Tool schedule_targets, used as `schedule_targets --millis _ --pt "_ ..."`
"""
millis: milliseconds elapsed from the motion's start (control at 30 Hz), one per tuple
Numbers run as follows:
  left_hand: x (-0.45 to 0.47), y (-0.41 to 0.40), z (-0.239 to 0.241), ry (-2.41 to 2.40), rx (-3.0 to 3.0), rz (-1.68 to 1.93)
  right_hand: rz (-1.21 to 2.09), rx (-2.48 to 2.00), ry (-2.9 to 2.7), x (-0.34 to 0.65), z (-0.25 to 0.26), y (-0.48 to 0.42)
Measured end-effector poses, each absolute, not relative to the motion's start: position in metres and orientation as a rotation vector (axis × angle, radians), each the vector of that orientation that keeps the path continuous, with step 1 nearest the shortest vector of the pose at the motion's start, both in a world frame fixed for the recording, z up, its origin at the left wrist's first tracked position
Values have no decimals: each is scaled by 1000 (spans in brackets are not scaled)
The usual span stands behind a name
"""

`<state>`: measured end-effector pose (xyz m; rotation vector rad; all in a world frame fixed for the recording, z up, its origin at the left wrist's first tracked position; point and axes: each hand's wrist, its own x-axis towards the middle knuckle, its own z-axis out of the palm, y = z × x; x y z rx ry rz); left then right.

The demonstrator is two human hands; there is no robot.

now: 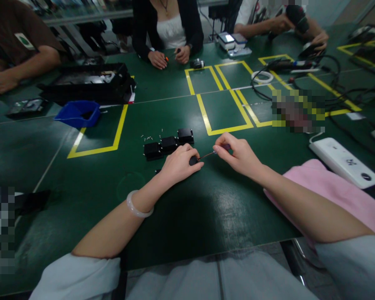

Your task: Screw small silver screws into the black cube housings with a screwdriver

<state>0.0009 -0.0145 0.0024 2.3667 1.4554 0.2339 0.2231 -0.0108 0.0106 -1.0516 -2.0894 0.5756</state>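
Note:
My left hand (pixel 183 163) is closed around a small black part (pixel 193 160) on the green table (pixel 175 225). In my right hand (pixel 236 154) is a thin screwdriver (pixel 208 156), gripped by its dark handle, its shaft pointing left to the black part. Whether the tip sits in a screw is too small to tell. Just beyond my left hand stand black box-shaped pieces (pixel 168 143) in a slanting row. Several tiny screws (pixel 148 138) lie loose behind them. Another bit of black peeks out beside my left wrist, mostly hidden.
A blue scoop-shaped bin (pixel 78 114) and a large black tray (pixel 90 83) stand at left. On the right are a pink cloth (pixel 325 187), a white power strip (pixel 345 162) and tangled black cables (pixel 334 79). Co-workers sit across the table; one holds a power drill (pixel 296 18).

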Motion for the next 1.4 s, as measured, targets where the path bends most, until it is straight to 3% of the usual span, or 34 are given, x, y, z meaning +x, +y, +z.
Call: schedule_targets --millis 1400 --pt "2 -15 0 1465 2390 233 609 -1000 -2079 221 9 -14"
